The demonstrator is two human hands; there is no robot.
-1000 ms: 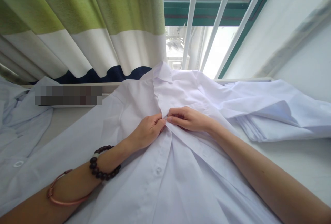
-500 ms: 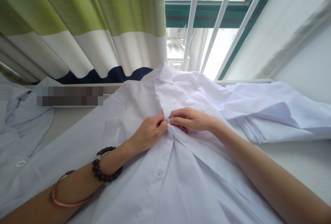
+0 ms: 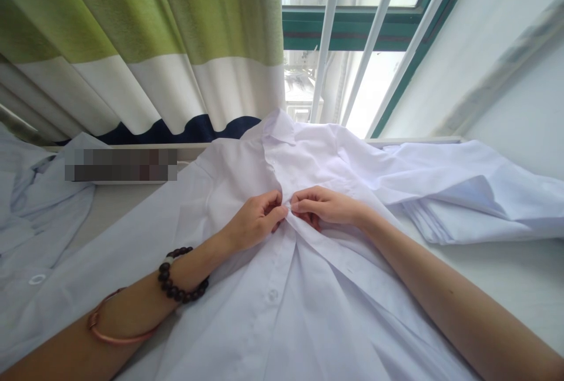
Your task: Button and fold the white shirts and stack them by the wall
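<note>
A long-sleeved white shirt [image 3: 247,164] lies spread out in front of me, its collar toward the window. My left hand [image 3: 259,219] pinches the front edge of the shirt at mid-chest, thumb against curled fingers. Opposite it, my right hand [image 3: 324,205] pinches the other front edge, fingertips almost touching the left ones. What looks like a small button sits between the fingertips, mostly hidden. Below the hands the two front edges spread apart, with another button [image 3: 273,296] on the left one and a buttonhole [image 3: 350,269] on the right.
More white garments lie at the left, with a large button [image 3: 37,279] showing. A folded white stack [image 3: 445,222] rests under the shirt's right sleeve [image 3: 476,175]. A blurred-out object [image 3: 121,165] sits at the back left. Behind are a green-and-white curtain [image 3: 176,76] and a barred window [image 3: 348,29].
Both hands stay at the same spot on the shirt front. The left fingers have shifted slightly, with the thumb nearer the right fingertips. The view has tilted a little.
</note>
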